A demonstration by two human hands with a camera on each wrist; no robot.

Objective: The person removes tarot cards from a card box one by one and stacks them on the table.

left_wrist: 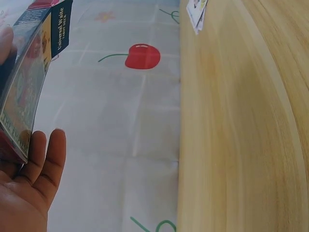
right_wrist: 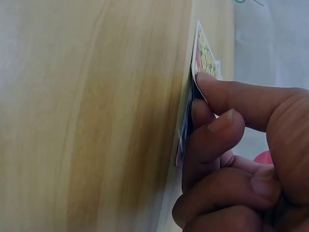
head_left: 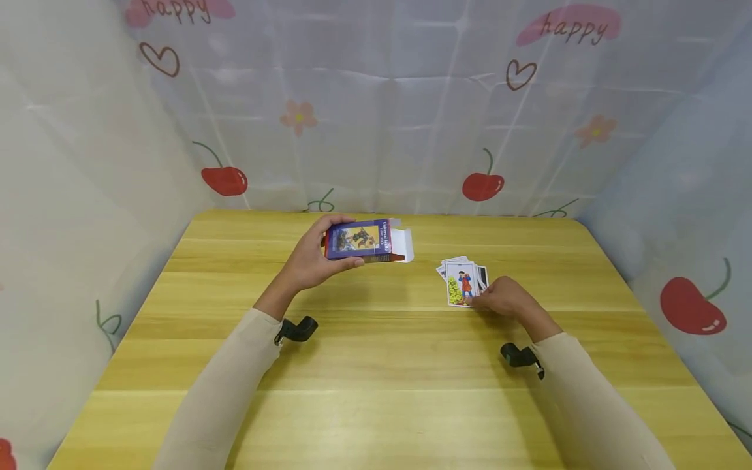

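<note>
My left hand (head_left: pixel 314 258) grips a blue tarot card box (head_left: pixel 358 239) above the table, thumb along its near side and fingers round the far side. The box's white end flap (head_left: pixel 403 245) hangs open toward the right. In the left wrist view the box (left_wrist: pixel 60 29) reads "Universal Waite Tarot Deck". With thumb and finger my right hand (head_left: pixel 508 299) pinches the edge of a tarot card (head_left: pixel 461 284) showing a figure in red and blue beside yellow discs. Under and behind that card lie a few other cards (head_left: pixel 483 274), mostly covered.
The wooden table (head_left: pixel 376 405) ends at a white printed curtain (head_left: pixel 382 143) with cherries and hearts. Side curtains stand left and right. A black wrist mount (head_left: pixel 299 329) sits under the left cuff, another black mount (head_left: pixel 518 356) under the right.
</note>
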